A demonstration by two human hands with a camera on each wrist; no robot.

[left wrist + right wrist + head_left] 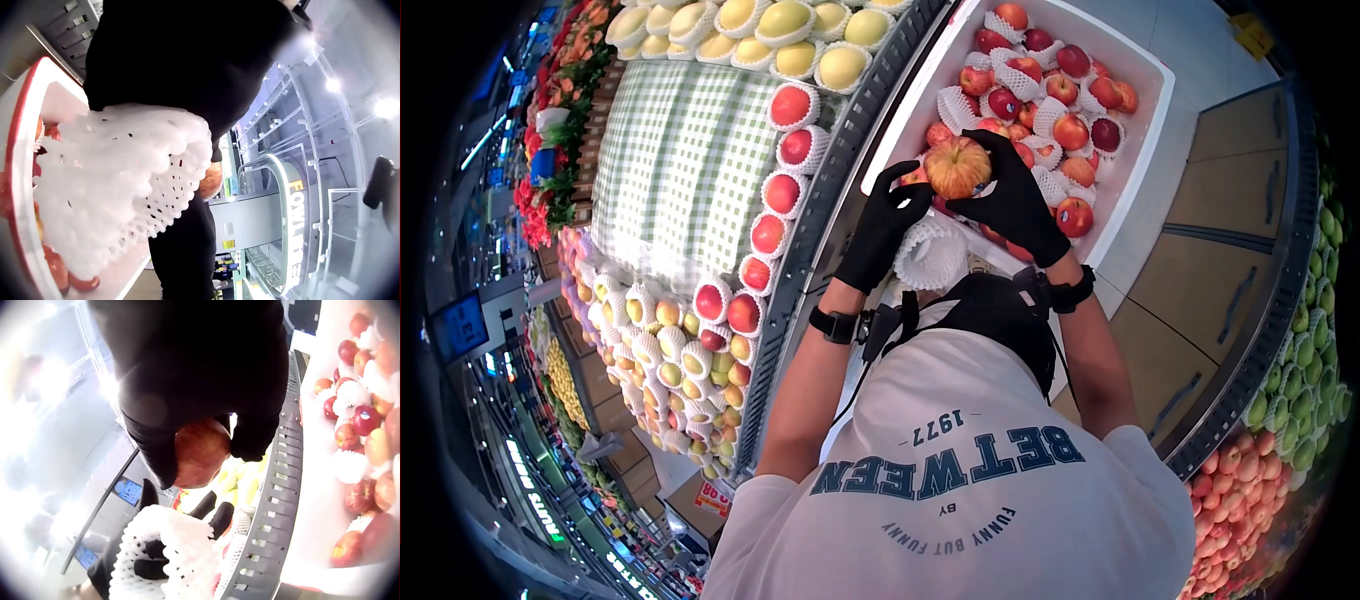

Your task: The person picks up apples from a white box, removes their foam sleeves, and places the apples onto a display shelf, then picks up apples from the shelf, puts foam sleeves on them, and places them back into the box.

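Observation:
In the head view my right hand [1018, 205], in a black glove, grips a red-and-yellow apple [958, 167] between curled fingers and thumb. The right wrist view shows the same apple [201, 453] bare, with no sleeve round it. My left hand [880, 230], also gloved in black, holds a white foam net sleeve [936, 252] that hangs below it. Fingers show inside the sleeve's [165, 544] opening in the right wrist view. Close up in the left wrist view, the foam net [119, 187] spreads wide, its mouth toward the apple.
A white foam box [1145, 130] of apples, some in foam nets, lies just beyond my hands. To the left, a grey slatted rail [808, 225] borders a fruit display with a checked cloth [690, 170]. Brown cabinets [1190, 300] stand on the right.

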